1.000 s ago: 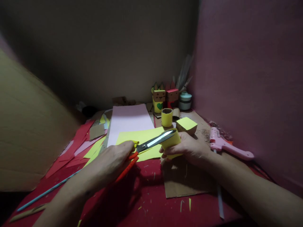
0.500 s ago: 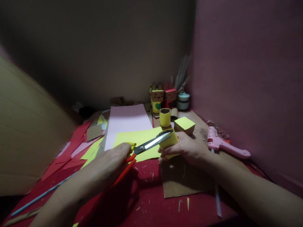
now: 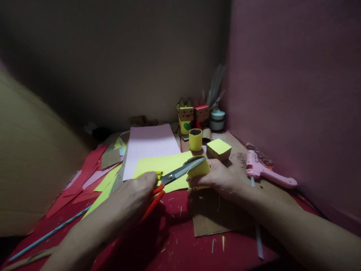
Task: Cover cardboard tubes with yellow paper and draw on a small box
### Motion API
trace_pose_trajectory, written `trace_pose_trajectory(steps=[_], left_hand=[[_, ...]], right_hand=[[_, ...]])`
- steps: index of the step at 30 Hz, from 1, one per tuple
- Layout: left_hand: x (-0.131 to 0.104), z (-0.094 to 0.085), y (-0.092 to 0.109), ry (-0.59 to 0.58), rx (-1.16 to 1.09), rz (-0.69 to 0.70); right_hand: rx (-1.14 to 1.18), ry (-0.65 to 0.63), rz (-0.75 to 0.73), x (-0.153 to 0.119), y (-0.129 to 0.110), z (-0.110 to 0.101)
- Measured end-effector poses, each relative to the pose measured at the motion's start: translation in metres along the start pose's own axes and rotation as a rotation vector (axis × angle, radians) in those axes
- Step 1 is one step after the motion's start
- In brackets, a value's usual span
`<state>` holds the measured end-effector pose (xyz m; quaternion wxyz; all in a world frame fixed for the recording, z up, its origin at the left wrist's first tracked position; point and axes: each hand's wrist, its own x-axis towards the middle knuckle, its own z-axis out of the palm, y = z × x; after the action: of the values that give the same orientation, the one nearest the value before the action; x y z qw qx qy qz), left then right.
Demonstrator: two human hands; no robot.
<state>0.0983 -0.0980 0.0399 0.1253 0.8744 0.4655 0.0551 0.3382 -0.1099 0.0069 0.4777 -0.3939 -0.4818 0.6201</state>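
Observation:
My left hand (image 3: pixel 141 190) grips the orange and yellow handles of the scissors (image 3: pixel 175 176). Their dark blades point right and lie at the rim of a yellow-covered cardboard tube (image 3: pixel 199 169). That tube is tilted and held from the right by my right hand (image 3: pixel 218 178). Just behind it stands a second yellow tube (image 3: pixel 195 140), upright, beside a cardboard box with a yellow top (image 3: pixel 219 149). Under the blades lies a sheet of yellow paper (image 3: pixel 158 165), partly over a pink sheet (image 3: pixel 150 145).
Two animal-faced paper figures (image 3: pixel 186 119) and a pale blue lidded pot (image 3: pixel 217 120) stand at the back. A pink glue gun (image 3: pixel 262 171) lies right. Red paper scraps (image 3: pixel 87 173) are at left, and a cardboard piece (image 3: pixel 214 216) lies in front.
The scissor blades have drawn closer together at the tube's rim. The tube has tilted slightly in my right hand, and the whole view has shifted a little.

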Motion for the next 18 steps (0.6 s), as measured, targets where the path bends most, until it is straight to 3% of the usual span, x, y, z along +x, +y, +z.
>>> trace_pose_trajectory(steps=[6, 13, 18], left_hand=[[0.000, -0.003, 0.005, -0.030, 0.130, -0.021], [-0.001, -0.005, 0.012, -0.178, 0.035, -0.079], [-0.003, -0.005, 0.015, -0.140, 0.045, -0.055]], right_hand=[[-0.041, 0.093, -0.019, 0.000, 0.000, 0.002], [-0.207, 0.206, -0.150, 0.001, 0.002, -0.002], [-0.232, 0.186, -0.190, 0.000, 0.003, -0.004]])
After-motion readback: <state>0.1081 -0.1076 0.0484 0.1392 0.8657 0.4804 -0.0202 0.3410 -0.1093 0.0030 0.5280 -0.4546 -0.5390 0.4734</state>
